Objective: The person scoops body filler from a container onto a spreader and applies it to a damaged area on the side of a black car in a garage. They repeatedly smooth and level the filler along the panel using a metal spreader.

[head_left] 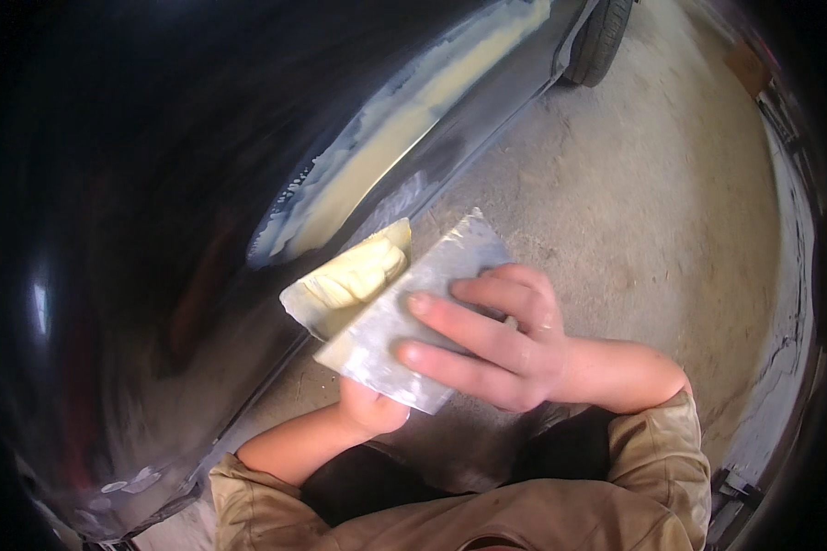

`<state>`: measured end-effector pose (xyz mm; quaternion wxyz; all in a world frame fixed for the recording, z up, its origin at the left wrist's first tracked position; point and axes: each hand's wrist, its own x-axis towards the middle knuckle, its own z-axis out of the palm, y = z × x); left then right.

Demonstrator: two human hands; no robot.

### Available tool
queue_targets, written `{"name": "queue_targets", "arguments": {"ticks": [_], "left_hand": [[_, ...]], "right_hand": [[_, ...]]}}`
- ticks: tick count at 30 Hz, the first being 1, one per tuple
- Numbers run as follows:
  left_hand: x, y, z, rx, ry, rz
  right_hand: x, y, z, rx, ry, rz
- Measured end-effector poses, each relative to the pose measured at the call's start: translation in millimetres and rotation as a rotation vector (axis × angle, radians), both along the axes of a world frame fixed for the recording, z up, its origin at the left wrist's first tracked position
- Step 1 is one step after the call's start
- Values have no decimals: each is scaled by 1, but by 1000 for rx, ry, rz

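Note:
My right hand (510, 344) grips a flat grey metal spreader (450, 248), its fingers laid across the upper face and the thumb underneath, out of sight. Below and left of that sheet, a second spreader (322, 326) carries a thick mound of pale yellow body filler (363, 273). My left hand (374, 409) is closed beneath, on that loaded spreader; the metal sheet covers most of its fingers. The two spreaders overlap, close together. Beyond them, a long band of yellowish filler (386, 161) lies smoothed along the dark car's side (202, 110), with bluish-grey sanded edges around it.
The car body fills the left, with its lower edge running diagonally past my hands. A tyre (602, 41) stands at the top right. Concrete floor (652, 211) stretches to the right, with a pale ledge (781, 367) along the far right rim.

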<state>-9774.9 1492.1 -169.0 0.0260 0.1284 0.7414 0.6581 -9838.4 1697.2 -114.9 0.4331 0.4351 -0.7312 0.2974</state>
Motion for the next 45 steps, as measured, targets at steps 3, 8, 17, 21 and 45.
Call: {"name": "queue_targets", "arguments": {"ticks": [3,8,17,21,45], "left_hand": [[2,0,8,101,-24,-4],[-4,-12,20,-76,84,27],[19,-51,14,190,-350,-112],[22,-64,13,173,-431,-146],[35,-105,-30,185,-477,-173]], "right_hand": [[6,-14,2,78,-230,36],[6,-17,-2,106,-353,194],[-106,75,2,-930,-773,-57],[-187,93,8,-1041,-723,42],[-187,7,-38,-599,-279,-434]]}}
